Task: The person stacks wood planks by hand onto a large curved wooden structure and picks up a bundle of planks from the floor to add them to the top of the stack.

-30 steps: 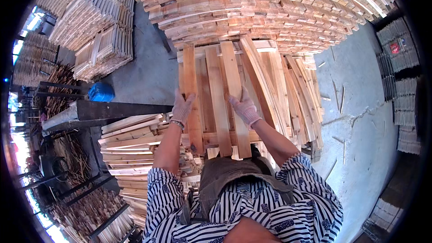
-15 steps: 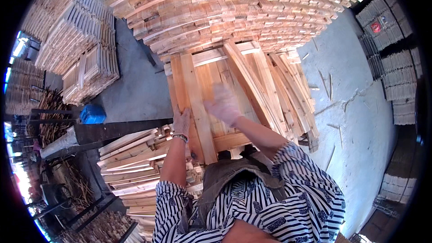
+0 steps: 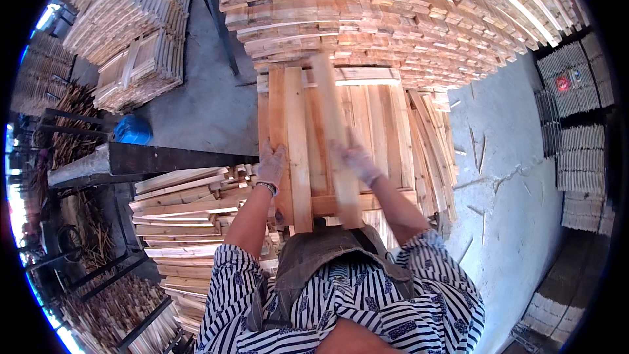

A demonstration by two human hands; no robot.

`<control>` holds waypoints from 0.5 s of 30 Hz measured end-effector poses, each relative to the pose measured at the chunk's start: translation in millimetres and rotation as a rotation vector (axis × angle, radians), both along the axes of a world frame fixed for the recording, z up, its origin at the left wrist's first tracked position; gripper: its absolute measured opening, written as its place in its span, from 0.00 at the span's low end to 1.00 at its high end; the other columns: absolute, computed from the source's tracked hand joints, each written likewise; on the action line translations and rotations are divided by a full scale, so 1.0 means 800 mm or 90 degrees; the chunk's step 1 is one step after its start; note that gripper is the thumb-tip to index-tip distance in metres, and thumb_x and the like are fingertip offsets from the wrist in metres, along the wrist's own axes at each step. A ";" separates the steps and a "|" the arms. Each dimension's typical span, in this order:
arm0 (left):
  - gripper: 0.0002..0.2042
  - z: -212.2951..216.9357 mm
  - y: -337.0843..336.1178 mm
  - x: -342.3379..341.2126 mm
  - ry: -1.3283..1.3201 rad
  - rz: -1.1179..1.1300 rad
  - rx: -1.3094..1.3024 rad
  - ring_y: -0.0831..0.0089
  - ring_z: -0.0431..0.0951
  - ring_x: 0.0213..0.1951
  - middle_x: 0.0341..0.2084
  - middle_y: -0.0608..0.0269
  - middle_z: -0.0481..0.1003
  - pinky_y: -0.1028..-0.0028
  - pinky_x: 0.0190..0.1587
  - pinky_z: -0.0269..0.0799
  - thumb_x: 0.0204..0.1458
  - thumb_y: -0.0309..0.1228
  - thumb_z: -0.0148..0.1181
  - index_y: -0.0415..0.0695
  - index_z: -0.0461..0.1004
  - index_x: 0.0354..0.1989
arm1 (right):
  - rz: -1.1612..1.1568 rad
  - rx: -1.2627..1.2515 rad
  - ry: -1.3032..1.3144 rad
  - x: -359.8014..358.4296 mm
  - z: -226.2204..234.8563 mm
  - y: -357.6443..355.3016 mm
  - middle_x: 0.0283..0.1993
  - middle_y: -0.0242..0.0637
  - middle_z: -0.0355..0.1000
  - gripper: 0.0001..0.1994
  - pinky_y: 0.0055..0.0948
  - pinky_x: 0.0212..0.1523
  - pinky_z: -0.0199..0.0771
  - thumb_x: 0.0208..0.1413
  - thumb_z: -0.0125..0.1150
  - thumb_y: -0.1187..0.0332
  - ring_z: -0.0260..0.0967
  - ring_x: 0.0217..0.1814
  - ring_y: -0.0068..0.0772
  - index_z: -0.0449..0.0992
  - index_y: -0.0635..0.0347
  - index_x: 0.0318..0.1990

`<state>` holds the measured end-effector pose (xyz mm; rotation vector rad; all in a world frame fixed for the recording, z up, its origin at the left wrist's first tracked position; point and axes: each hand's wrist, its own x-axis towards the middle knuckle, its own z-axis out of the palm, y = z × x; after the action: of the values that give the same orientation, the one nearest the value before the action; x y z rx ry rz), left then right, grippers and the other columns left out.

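Observation:
In a thin pale glove, my right hand (image 3: 359, 162) grips a long wooden board (image 3: 333, 115), which is blurred by motion and tilts over the panel of boards before me. My left hand (image 3: 270, 164), gloved too, with a bracelet at the wrist, lies on the left boards of that panel, fingers stretched forward. Side by side, several planks (image 3: 377, 115) run away from me there. A pale crosspiece (image 3: 367, 77) shows at the far end and another crosspiece (image 3: 322, 205) at the near end. Against the left hand's side is a lengthwise plank (image 3: 299, 151).
Beyond the panel rises a tall stack of lumber (image 3: 393, 19). Loose slats (image 3: 432, 137) lie at its right, more boards (image 3: 177, 213) at the near left. A dark metal beam (image 3: 177, 158) points in from the left, near a blue container (image 3: 133, 130). Bundled stacks (image 3: 580, 157) stand far right.
My right hand, blurred over the panel before, now holds a board and has moved right. The slanted boards at the panel's right no longer lie across it. My left hand stays at the left boards.

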<state>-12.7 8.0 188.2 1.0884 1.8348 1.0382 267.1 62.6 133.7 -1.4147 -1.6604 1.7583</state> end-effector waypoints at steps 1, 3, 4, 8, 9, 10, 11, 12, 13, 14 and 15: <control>0.24 -0.019 -0.005 -0.005 0.056 0.008 0.003 0.53 0.78 0.38 0.38 0.45 0.78 0.61 0.43 0.73 0.59 0.36 0.57 0.37 0.64 0.61 | -0.004 -0.035 -0.033 -0.044 -0.003 -0.002 0.72 0.58 0.56 0.51 0.36 0.68 0.63 0.57 0.65 0.50 0.57 0.74 0.48 0.37 0.67 0.75; 0.25 -0.026 -0.006 -0.018 0.114 0.013 -0.042 0.52 0.78 0.39 0.38 0.45 0.78 0.60 0.44 0.72 0.60 0.38 0.57 0.37 0.63 0.61 | -0.065 -0.145 0.007 -0.107 0.021 -0.005 0.73 0.58 0.55 0.47 0.36 0.71 0.58 0.61 0.59 0.53 0.53 0.76 0.48 0.35 0.67 0.75; 0.25 -0.011 -0.001 -0.017 0.109 0.016 -0.084 0.52 0.78 0.39 0.39 0.46 0.78 0.61 0.44 0.72 0.61 0.38 0.56 0.37 0.63 0.62 | -0.122 -0.215 0.077 -0.121 0.048 -0.004 0.73 0.57 0.55 0.45 0.36 0.73 0.56 0.64 0.56 0.56 0.50 0.77 0.49 0.34 0.66 0.75; 0.24 -0.038 -0.005 -0.024 0.077 0.059 -0.047 0.51 0.78 0.40 0.38 0.44 0.78 0.61 0.44 0.72 0.61 0.37 0.56 0.36 0.64 0.61 | -0.078 0.137 -0.333 -0.152 0.120 -0.001 0.72 0.62 0.54 0.50 0.38 0.70 0.59 0.59 0.59 0.46 0.54 0.75 0.53 0.36 0.67 0.75; 0.24 -0.041 -0.003 -0.024 0.029 0.049 -0.071 0.50 0.78 0.41 0.39 0.43 0.78 0.61 0.45 0.72 0.61 0.38 0.55 0.36 0.64 0.61 | -0.086 0.150 -0.372 -0.167 0.131 -0.006 0.72 0.62 0.54 0.49 0.39 0.68 0.62 0.58 0.59 0.45 0.56 0.73 0.54 0.38 0.67 0.75; 0.25 -0.044 0.000 -0.026 -0.018 0.041 -0.095 0.49 0.79 0.42 0.39 0.42 0.78 0.60 0.46 0.72 0.60 0.39 0.55 0.35 0.65 0.60 | -0.093 0.163 -0.408 -0.175 0.135 -0.010 0.72 0.62 0.53 0.49 0.41 0.66 0.65 0.58 0.58 0.44 0.58 0.72 0.56 0.40 0.67 0.74; 0.25 -0.047 -0.001 -0.029 -0.064 0.034 -0.120 0.48 0.79 0.43 0.40 0.42 0.78 0.60 0.46 0.72 0.60 0.40 0.55 0.35 0.65 0.60 | -0.095 0.167 -0.382 -0.167 0.130 -0.012 0.72 0.62 0.54 0.49 0.40 0.66 0.66 0.58 0.58 0.45 0.58 0.72 0.55 0.41 0.67 0.74; 0.26 -0.041 -0.001 -0.024 -0.011 0.025 -0.114 0.47 0.79 0.43 0.40 0.42 0.78 0.59 0.47 0.72 0.59 0.43 0.55 0.35 0.66 0.59 | -0.102 0.173 -0.356 -0.149 0.121 -0.007 0.72 0.62 0.54 0.48 0.39 0.66 0.66 0.58 0.58 0.45 0.58 0.72 0.55 0.41 0.67 0.74; 0.27 -0.028 -0.002 -0.013 0.040 0.012 -0.108 0.46 0.79 0.43 0.40 0.42 0.78 0.59 0.48 0.72 0.59 0.45 0.56 0.36 0.66 0.59 | -0.111 0.179 -0.332 -0.128 0.118 -0.002 0.72 0.62 0.54 0.48 0.39 0.66 0.66 0.58 0.59 0.45 0.57 0.73 0.55 0.41 0.67 0.74; 0.28 -0.019 0.000 -0.011 0.092 0.008 -0.101 0.45 0.78 0.43 0.41 0.42 0.79 0.58 0.49 0.72 0.58 0.47 0.56 0.36 0.67 0.59 | -0.129 0.172 -0.281 -0.108 0.118 0.006 0.72 0.62 0.53 0.48 0.39 0.66 0.65 0.58 0.58 0.45 0.57 0.73 0.55 0.40 0.67 0.75; 0.29 -0.012 0.000 -0.017 0.101 0.002 -0.116 0.44 0.78 0.44 0.41 0.42 0.79 0.57 0.49 0.72 0.58 0.48 0.55 0.36 0.67 0.58 | -0.138 0.161 -0.228 -0.087 0.122 0.010 0.73 0.62 0.52 0.48 0.38 0.67 0.64 0.59 0.57 0.45 0.57 0.73 0.55 0.39 0.66 0.75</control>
<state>-26.4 8.0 178.5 1.0827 2.0137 0.7868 197.6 70.9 230.9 -1.7828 -1.7458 1.1828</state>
